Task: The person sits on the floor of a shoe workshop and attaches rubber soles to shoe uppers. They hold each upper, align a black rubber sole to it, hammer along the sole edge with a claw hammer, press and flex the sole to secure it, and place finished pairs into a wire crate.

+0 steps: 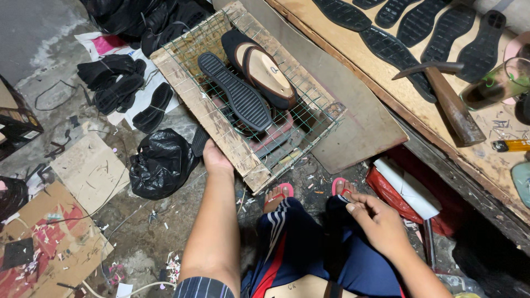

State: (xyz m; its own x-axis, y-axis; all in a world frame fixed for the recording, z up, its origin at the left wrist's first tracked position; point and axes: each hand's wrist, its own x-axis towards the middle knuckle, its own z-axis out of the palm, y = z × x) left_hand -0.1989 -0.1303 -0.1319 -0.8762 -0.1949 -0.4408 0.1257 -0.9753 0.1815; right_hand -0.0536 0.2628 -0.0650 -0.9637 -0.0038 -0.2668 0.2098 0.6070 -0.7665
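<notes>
- A rough concrete floor [138, 232] fills the lower left of the frame, littered with scraps, flattened cardboard [91, 171] and a knotted black plastic bag [163, 163].
- In the upper middle of the frame stands a wooden frame with wire mesh [243, 94], tilted across the picture.
- On the mesh lie a black ridged sole [240, 94], tread up, and just beside it, to its right, a finished sandal with a tan footbed [265, 69].
- The left hand [215, 160] is at the frame's near-left edge, fingers curled under the wood and gripping it; a dark piece shows just beside the hand, but I cannot tell whether the hand holds it.
- The right hand [378, 218] hovers low in the right centre of the frame, above the knee, fingers loosely bent with thumb against fingertips, holding nothing that shows.
- Below the frame, two feet in pink flip-flops [284, 192] rest on the floor.
- Along the upper right runs a wooden workbench [408, 94] with a row of black soles [419, 22], a hammer [450, 102], a glass [497, 83] and a yellow lighter [513, 145].
- More black soles are piled at the upper left [113, 77].
</notes>
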